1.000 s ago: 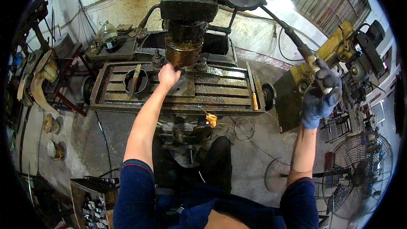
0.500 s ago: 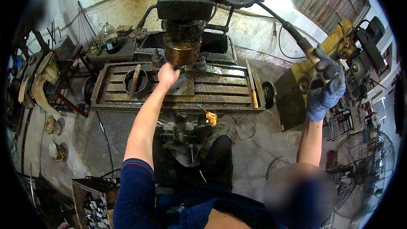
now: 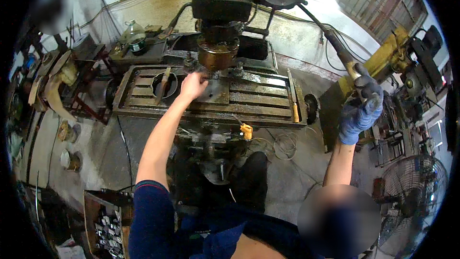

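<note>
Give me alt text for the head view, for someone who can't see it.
A gloved right hand grips a long lever on a machine, while the bare left hand reaches in by the spindle. The slotted table holds a pot with a brush and a yellow-handled tool.

1. Two hands are seen: one bare left hand (image 3: 192,86) and one right hand (image 3: 362,108) in a single blue-grey glove (image 3: 354,125).
2. The machine shows one spindle head (image 3: 218,53), one slotted table (image 3: 258,115) and one long lever (image 3: 340,49).
3. Three loose items share the table: one dark pot (image 3: 173,88), one brush (image 3: 165,79) and one file (image 3: 293,97) with one wooden handle (image 3: 296,113).
4. One yellow-handled tool (image 3: 246,131) appears at the table's front.
5. One clear plastic bottle (image 3: 136,37) stands behind.
6. Two round containers (image 3: 70,159) sit at left.
7. One floor fan (image 3: 413,195) is at right.
8. One wooden box (image 3: 89,218) holds many metal pieces (image 3: 109,235), too small to count.
</note>
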`<state>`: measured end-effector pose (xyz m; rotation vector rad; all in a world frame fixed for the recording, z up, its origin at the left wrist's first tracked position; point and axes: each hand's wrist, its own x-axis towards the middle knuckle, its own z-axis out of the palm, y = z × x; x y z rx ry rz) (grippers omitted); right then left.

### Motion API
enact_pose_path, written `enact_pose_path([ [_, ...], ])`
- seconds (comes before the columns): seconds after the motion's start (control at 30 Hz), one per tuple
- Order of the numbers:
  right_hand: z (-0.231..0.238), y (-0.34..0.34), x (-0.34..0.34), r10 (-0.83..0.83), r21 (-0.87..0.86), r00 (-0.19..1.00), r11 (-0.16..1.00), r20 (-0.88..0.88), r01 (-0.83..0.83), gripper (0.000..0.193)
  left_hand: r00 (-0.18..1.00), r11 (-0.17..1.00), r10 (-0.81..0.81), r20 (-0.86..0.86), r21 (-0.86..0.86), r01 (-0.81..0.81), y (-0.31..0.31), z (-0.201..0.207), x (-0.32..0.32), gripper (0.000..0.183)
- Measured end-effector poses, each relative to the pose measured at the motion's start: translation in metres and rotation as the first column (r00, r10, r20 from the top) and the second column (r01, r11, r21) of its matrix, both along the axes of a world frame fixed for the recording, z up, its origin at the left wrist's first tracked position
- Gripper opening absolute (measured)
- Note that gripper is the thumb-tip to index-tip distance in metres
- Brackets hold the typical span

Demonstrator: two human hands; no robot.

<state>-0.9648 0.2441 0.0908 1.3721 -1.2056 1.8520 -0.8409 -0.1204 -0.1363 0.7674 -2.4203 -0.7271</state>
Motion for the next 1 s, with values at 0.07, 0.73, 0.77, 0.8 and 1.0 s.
enact_pose_path([
  [0.07, 0.001, 0.001, -0.005, 0.017, -0.006, 0.999, 1.0, -0.036, -0.017, 0.039, 0.999, 0.987, -0.017, -0.027, -0.162, 0.012, 0.012, 0.018, 0.041, 0.025],
  [0.73, 0.006, 0.005, -0.008, 0.022, -0.007, 0.999, 1.0, -0.033, -0.023, 0.032, 0.97, 0.812, 0.233, -0.076, -0.534, -0.237, -0.013, 0.002, 0.164, 0.026],
  [0.77, 0.007, 0.003, -0.007, 0.026, -0.028, 0.999, 0.999, -0.023, -0.026, 0.032, 0.953, 0.89, 0.247, -0.176, -0.348, -0.294, -0.014, -0.001, 0.165, 0.025],
  [0.8, 0.007, -0.001, -0.005, 0.035, -0.048, 0.999, 0.998, -0.007, -0.035, 0.033, 0.922, 0.933, 0.282, -0.264, -0.147, -0.327, -0.015, -0.004, 0.167, 0.024],
  [1.0, 0.002, 0.0, 0.007, -0.089, -0.084, 0.987, 0.991, 0.132, 0.1, 0.033, 0.886, 0.955, 0.237, -0.398, 0.265, -0.136, 0.022, 0.014, 0.117, 0.023],
])
